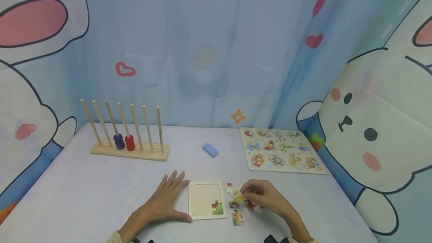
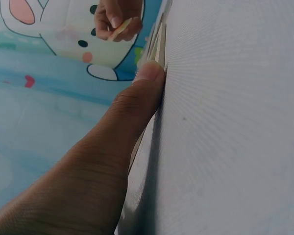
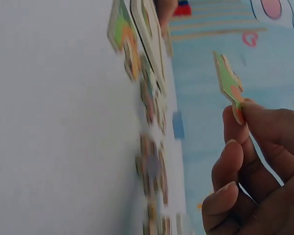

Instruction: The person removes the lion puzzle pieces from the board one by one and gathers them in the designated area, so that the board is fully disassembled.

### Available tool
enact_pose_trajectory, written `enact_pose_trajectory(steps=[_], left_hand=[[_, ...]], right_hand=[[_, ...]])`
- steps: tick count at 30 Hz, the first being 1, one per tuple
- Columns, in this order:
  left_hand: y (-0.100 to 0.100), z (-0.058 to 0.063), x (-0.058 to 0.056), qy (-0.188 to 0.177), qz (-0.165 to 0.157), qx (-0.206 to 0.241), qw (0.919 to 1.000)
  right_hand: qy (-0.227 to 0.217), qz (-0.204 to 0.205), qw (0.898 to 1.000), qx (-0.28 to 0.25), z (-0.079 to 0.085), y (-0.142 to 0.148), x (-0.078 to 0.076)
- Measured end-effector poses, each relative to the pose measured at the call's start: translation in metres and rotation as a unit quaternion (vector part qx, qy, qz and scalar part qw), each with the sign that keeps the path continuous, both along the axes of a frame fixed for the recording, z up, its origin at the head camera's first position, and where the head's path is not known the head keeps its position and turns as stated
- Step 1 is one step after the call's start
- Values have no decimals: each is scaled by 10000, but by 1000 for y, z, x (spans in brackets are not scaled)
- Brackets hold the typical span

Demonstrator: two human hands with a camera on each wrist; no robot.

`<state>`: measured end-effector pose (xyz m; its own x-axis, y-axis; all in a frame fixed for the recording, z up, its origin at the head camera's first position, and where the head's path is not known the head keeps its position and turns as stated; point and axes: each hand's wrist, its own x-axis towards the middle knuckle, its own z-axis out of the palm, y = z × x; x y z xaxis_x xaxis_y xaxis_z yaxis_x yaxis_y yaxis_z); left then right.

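A wooden puzzle frame [image 1: 206, 201] lies on the table with one jigsaw piece [image 1: 217, 208] set in its lower right corner. My left hand [image 1: 166, 200] is spread out at the frame's left side, its thumb [image 2: 149, 73] against the edge in the left wrist view. Between thumb and forefinger, my right hand [image 1: 264, 197] pinches a green and orange jigsaw piece [image 3: 229, 85], raised above the table to the right of the frame. Several loose pieces lie under and around that hand, one of them a piece [image 1: 237, 218] closer to the table's front.
At the back left stands a wooden peg rack [image 1: 135, 153] with blue beads [image 1: 119, 141] and red beads [image 1: 129, 143]. A blue block [image 1: 210, 150] lies behind the frame. An insect picture board [image 1: 283, 151] is at the back right, before a curtain [image 1: 202, 48].
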<state>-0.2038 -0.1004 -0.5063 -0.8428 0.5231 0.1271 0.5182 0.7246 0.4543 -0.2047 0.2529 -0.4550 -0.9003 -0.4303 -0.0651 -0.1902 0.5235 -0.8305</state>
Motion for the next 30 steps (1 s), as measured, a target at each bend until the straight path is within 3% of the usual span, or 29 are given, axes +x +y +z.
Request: enact_pose_trajectory(steps=[6,15,30], left_hand=[[1,0,-1,-40,60,-77,9999],[1,1,0,-12,13,-7,10000],[1,1,0,-45,23,-50,10000]], right_hand=[[-212,-433,9985,243,-1,30,8],[-659,21,9973,336,-2,38,14],[-581,36,9970,512,-8,35,16]])
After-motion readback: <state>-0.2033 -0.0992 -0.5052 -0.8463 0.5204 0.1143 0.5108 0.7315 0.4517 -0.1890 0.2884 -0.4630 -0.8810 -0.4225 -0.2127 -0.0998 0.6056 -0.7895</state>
